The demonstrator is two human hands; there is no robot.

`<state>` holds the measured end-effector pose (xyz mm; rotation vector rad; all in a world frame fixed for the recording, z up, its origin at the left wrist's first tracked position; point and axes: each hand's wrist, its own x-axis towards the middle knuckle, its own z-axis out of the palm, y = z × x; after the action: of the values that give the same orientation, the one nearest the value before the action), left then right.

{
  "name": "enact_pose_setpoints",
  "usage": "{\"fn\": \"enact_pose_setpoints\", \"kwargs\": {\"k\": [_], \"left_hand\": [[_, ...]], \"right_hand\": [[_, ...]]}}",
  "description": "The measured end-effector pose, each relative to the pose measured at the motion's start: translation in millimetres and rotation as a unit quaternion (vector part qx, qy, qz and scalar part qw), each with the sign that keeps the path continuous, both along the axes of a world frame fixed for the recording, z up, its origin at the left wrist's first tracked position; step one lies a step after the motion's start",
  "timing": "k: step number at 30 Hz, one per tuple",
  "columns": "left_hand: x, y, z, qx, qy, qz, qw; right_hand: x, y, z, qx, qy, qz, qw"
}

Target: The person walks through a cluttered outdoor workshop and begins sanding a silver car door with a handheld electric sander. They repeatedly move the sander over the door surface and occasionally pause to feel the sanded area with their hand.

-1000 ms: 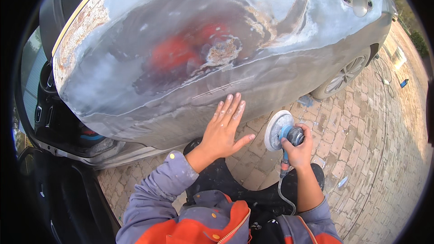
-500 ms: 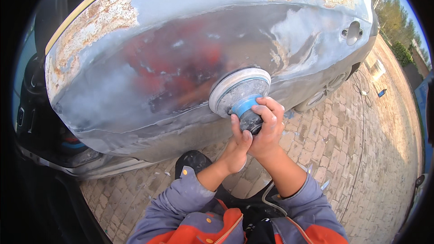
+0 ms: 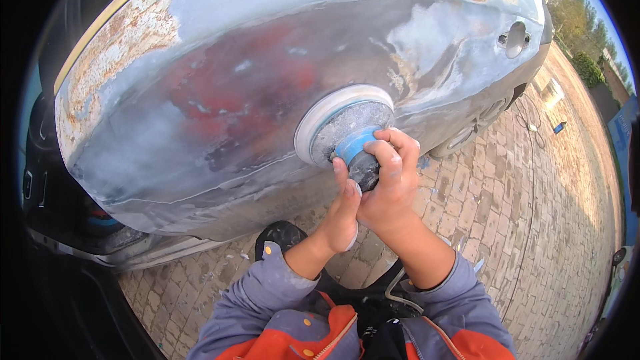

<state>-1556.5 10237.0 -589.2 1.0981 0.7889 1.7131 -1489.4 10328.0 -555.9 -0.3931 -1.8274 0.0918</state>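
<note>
A round disc sander (image 3: 353, 122) with a pale pad, a blue collar and a dark dusty body lies against the car door (image 3: 267, 47). My right hand (image 3: 395, 180) wraps round the sander's body from the right, fingers over the blue collar. From the left, my left hand (image 3: 342, 217) closes on the same body, its fingers partly hidden behind the tool. The door is mottled grey, with a red patch (image 3: 220, 103) left of the sander and rusty bare metal along its upper edge. Part of the pad's contact with the panel is hidden.
The door stands ajar at the left, beside the dark car interior (image 3: 50, 167). A door handle recess (image 3: 515, 40) is at upper right. Brick paving (image 3: 493, 220) carries a thin cable (image 3: 529, 240) and a small blue item (image 3: 560, 127). A hose (image 3: 400, 297) hangs by my body.
Both hands and the sander have shifted slightly up and left in the picture. The car's image has also slid left, so the head view has moved a little.
</note>
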Motion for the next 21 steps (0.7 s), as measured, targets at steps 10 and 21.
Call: {"fn": "enact_pose_setpoints", "kwargs": {"k": [10, 21], "left_hand": [[0, -4, -35, 0.012, -0.026, 0.005, 1.0], [0, 13, 26, 0.013, -0.003, -0.034, 0.999]], "right_hand": [[3, -5, -22, -0.004, -0.014, 0.014, 1.0], [5, 6, 25, -0.012, -0.008, 0.019, 1.0]]}}
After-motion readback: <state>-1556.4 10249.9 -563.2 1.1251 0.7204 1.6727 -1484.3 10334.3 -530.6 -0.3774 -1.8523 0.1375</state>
